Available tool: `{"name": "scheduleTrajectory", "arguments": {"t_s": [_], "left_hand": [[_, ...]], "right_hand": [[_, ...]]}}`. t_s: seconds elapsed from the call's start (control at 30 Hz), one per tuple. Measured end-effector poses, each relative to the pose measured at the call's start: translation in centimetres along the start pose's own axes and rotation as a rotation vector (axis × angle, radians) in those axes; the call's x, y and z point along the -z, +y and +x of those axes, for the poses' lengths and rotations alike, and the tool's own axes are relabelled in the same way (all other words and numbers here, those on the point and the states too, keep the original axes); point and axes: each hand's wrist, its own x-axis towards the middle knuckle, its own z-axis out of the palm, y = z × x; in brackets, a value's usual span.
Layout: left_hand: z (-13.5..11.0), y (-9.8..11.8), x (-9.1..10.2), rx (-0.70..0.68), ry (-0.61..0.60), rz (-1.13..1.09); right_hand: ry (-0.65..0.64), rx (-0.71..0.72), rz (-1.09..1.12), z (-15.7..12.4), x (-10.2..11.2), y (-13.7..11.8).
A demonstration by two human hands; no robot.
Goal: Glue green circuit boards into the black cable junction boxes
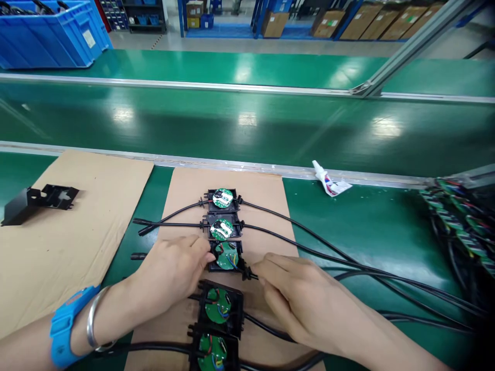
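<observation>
Several black plastic housings, each with a round green circuit board inside, stand in a column on a cardboard sheet (266,198). At the third housing from the top, its circuit board (227,256) facing up, my left hand (176,268) presses with closed fingers on the left edge. My right hand (296,293) pinches the black cable (253,276) just right of that housing, by its strain relief. Above lie two more housings with circuit boards (221,229), cables leaving both sides. Nearer me are another circuit board (217,305) and a further one (212,353) in their housings.
A second cardboard sheet (88,201) at left bears a black bracket-like part (42,201). A crumpled white tube (330,180) lies at the back. Bundled boards and wires (464,221) sit at right. A blue crate (58,38) stands beyond the metal rail (193,85).
</observation>
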Motion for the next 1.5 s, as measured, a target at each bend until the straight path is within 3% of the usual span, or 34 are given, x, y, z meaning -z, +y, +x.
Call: {"name": "scheduleTrajectory", "arguments": {"t_s": [0.17,0.37,0.6,0.87,1.07,1.23,1.37,1.5], "left_hand": [[0.1,-0.1,-0.4,0.021,-0.036,0.025],[0.1,-0.7,-0.4,0.047,-0.048,-0.107],[0.0,-1.1,0.3,-0.014,0.087,-0.142],[0.1,-0.4,-0.1,0.062,-0.066,-0.034],[1.7,0.0,-0.1,0.108,-0.144,0.157],[-0.4,0.9,-0.3,0.018,0.062,0.246],[-2.9,1.8,-2.1,-0.115,0.015,0.408],[-3.4,2.2,-3.4,-0.157,-0.028,0.513]], "right_hand": [[-0.062,-0.046,-0.109,1.5,-0.1,-0.3],[-0.135,-0.028,-0.158,2.6,-0.7,-0.3],[-0.129,-0.029,-0.219,2.8,-1.7,-0.7],[-0.027,-0.017,-0.230,2.6,-2.4,-0.6],[-0.066,-0.022,-0.252,2.9,-2.4,-0.7],[-0.052,-0.049,-0.258,2.7,-2.2,-1.2],[-0.039,-0.053,-0.214,2.6,-2.4,-1.0],[-0.052,-0.077,-0.157,2.9,-2.2,-1.3]]}}
